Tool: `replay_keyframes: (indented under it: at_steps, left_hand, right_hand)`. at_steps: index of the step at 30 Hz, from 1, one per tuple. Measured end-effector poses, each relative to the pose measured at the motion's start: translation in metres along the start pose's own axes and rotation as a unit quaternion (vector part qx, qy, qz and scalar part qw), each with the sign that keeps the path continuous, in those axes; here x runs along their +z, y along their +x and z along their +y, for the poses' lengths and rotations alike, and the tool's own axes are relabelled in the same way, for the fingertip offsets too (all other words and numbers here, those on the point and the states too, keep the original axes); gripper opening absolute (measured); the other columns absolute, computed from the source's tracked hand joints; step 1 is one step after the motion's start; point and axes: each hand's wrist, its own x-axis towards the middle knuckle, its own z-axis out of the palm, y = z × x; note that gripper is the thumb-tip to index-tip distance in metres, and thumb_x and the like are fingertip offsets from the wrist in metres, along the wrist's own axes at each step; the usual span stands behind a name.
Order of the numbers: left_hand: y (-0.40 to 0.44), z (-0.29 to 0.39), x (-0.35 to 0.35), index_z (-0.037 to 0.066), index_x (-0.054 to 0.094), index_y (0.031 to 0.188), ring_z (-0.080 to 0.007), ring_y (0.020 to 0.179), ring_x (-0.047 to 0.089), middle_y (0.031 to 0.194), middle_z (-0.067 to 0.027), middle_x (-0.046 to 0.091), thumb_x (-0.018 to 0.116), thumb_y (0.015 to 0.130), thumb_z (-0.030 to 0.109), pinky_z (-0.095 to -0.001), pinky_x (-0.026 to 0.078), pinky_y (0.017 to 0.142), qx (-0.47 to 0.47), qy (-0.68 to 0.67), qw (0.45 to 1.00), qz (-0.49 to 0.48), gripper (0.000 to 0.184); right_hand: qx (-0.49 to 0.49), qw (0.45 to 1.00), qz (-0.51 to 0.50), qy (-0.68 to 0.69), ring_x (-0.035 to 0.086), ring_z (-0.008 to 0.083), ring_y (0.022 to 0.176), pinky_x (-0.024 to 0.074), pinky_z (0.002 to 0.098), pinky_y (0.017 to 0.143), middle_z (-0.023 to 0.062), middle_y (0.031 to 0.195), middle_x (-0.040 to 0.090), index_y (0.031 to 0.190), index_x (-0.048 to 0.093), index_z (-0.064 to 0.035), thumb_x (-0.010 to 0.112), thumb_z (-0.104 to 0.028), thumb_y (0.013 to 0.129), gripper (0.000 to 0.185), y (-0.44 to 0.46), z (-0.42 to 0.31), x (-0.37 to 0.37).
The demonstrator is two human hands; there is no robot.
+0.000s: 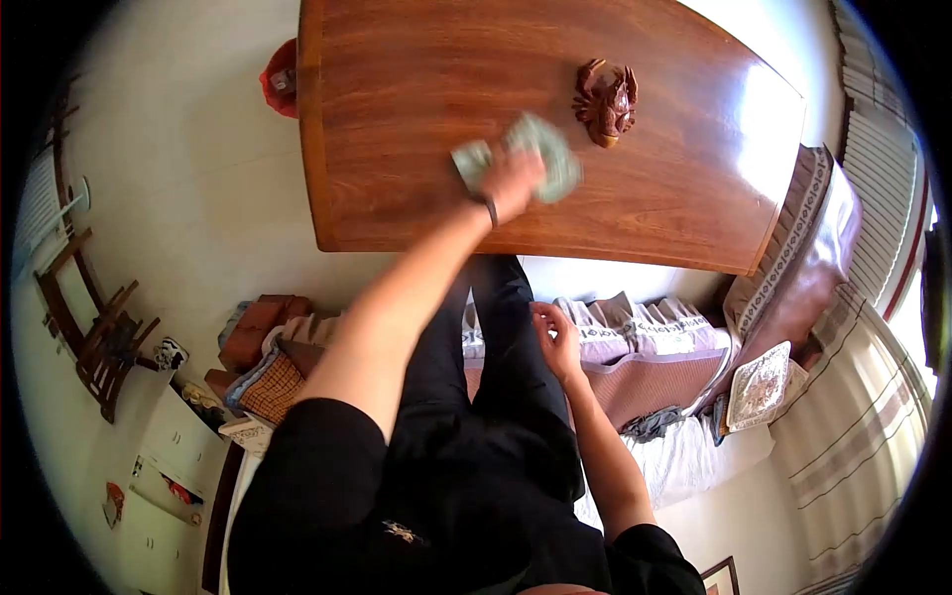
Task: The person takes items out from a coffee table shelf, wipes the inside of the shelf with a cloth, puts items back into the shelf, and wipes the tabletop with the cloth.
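My left hand (513, 184) presses a pale green cloth (547, 159) onto the wooden table (416, 89). Motion blurs both the hand and the cloth, and a dark band circles the wrist. Beyond the cloth, to the right, a reddish-brown crab-shaped carving (607, 104) rests on the tabletop, apart from my hand. My right hand (558, 342) is down beside my right thigh, below the table edge. Its fingers are loosely bent and hold nothing that I can see.
A sofa with patterned covers (654, 382) runs along the table's near side. At the table's left end sits a red bin (282, 79) on the floor. A wooden chair (104, 347) stands farther left, near white cabinets (159, 476). Striped curtains (853, 426) hang at right.
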Motion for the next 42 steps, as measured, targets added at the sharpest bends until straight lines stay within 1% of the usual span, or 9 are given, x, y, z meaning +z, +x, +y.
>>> replay_keyframes:
  at_steps: [2, 6, 8, 15, 32, 37, 40, 41, 42]
  left_hand:
    - [-0.085, 0.040, 0.036, 0.015, 0.070, 0.096, -0.0271, 0.119, 0.058, 0.112, -0.0059, 0.066, 0.057, 0.094, 0.012, -0.0496, 0.044, 0.105, 0.104, 0.001, 0.990, -0.097, 0.014]
    - [-0.195, -0.007, -0.013, 0.013, 0.070, 0.089, -0.0283, 0.112, 0.056, 0.111, -0.0072, 0.063, 0.062, 0.085, 0.004, -0.0449, 0.046, 0.096, 0.008, -0.158, 0.953, -0.257, 0.012]
    - [-0.231, -0.049, -0.073, 0.009, 0.065, 0.081, -0.0355, 0.101, 0.056, 0.095, -0.0136, 0.060, 0.056, 0.083, -0.001, -0.0449, 0.047, 0.090, -0.150, -0.226, 0.962, -0.027, 0.014]
    - [-0.287, -0.167, -0.094, 0.006, 0.052, 0.112, -0.0404, 0.112, 0.053, 0.113, -0.0179, 0.055, 0.064, 0.076, -0.008, -0.0480, 0.045, 0.098, -0.410, -0.047, 0.910, 0.049, 0.041]
    - [0.113, 0.357, 0.185, 0.011, 0.052, 0.139, -0.0395, 0.117, 0.052, 0.123, -0.0189, 0.048, 0.063, 0.080, -0.005, -0.0492, 0.046, 0.101, -0.212, -0.156, 0.962, 0.072, 0.062]
    - [0.201, 0.470, 0.287, 0.016, 0.059, 0.140, -0.0354, 0.118, 0.055, 0.137, -0.0090, 0.052, 0.051, 0.096, 0.010, -0.0436, 0.056, 0.095, 0.135, -0.020, 0.978, -0.156, 0.045]
    - [0.292, 0.434, 0.290, 0.021, 0.063, 0.133, -0.0366, 0.109, 0.060, 0.131, -0.0092, 0.062, 0.051, 0.100, 0.022, -0.0441, 0.057, 0.090, 0.247, 0.044, 0.963, -0.098, 0.035]
    - [0.334, 0.431, 0.248, 0.021, 0.064, 0.133, -0.0379, 0.110, 0.060, 0.128, -0.0115, 0.065, 0.051, 0.104, 0.030, -0.0466, 0.056, 0.091, 0.030, -0.127, 0.974, -0.186, 0.034]
    - [0.336, 0.437, 0.252, 0.021, 0.064, 0.133, -0.0379, 0.110, 0.060, 0.128, -0.0115, 0.065, 0.051, 0.104, 0.030, -0.0466, 0.056, 0.091, 0.029, -0.123, 0.974, -0.190, 0.034]
  right_hand:
    - [-0.038, 0.999, 0.015, -0.007, 0.066, 0.0190, 0.077, 0.0524, 0.0309, 0.069, 0.0114, 0.101, 0.073, 0.115, 0.070, -0.0018, 0.062, -0.008, 0.100, 0.018, 0.005, -0.009, 0.001]
    - [-0.042, 0.999, -0.002, 0.018, 0.067, 0.0179, 0.077, 0.0535, 0.0300, 0.071, 0.0112, 0.102, 0.074, 0.117, 0.071, -0.0029, 0.063, -0.008, 0.099, 0.020, -0.002, -0.026, -0.015]
    - [-0.056, 0.998, 0.001, -0.019, 0.067, 0.0181, 0.079, 0.0539, 0.0306, 0.072, 0.0109, 0.102, 0.074, 0.117, 0.071, -0.0027, 0.063, -0.008, 0.100, 0.020, -0.009, -0.027, -0.021]
    - [-0.027, 0.999, -0.030, 0.012, 0.068, 0.0192, 0.082, 0.0542, 0.0311, 0.074, 0.0124, 0.100, 0.073, 0.116, 0.071, -0.0032, 0.064, -0.009, 0.100, 0.019, -0.032, -0.010, -0.033]
    - [-0.039, 0.996, 0.028, 0.079, 0.069, 0.0177, 0.083, 0.0551, 0.0306, 0.078, 0.0133, 0.102, 0.072, 0.117, 0.070, -0.0017, 0.063, -0.009, 0.101, 0.020, -0.020, 0.155, -0.345]
    - [0.043, 0.983, 0.133, 0.123, 0.071, 0.0166, 0.092, 0.0546, 0.0306, 0.084, 0.0113, 0.101, 0.074, 0.118, 0.070, -0.0003, 0.062, -0.008, 0.101, 0.020, -0.039, 0.224, -0.455]
    - [0.053, 0.982, 0.132, 0.122, 0.071, 0.0152, 0.094, 0.0570, 0.0292, 0.085, 0.0099, 0.103, 0.074, 0.118, 0.069, 0.0022, 0.061, -0.009, 0.103, 0.020, -0.052, 0.256, -0.490]
    - [0.061, 0.979, 0.139, 0.135, 0.071, 0.0156, 0.095, 0.0573, 0.0298, 0.086, 0.0092, 0.104, 0.074, 0.120, 0.069, 0.0011, 0.061, -0.010, 0.103, 0.021, -0.055, 0.269, -0.494]
    - [0.063, 0.979, 0.140, 0.137, 0.072, 0.0165, 0.097, 0.0576, 0.0309, 0.087, 0.0084, 0.106, 0.074, 0.122, 0.069, -0.0016, 0.061, -0.010, 0.104, 0.022, -0.058, 0.280, -0.497]
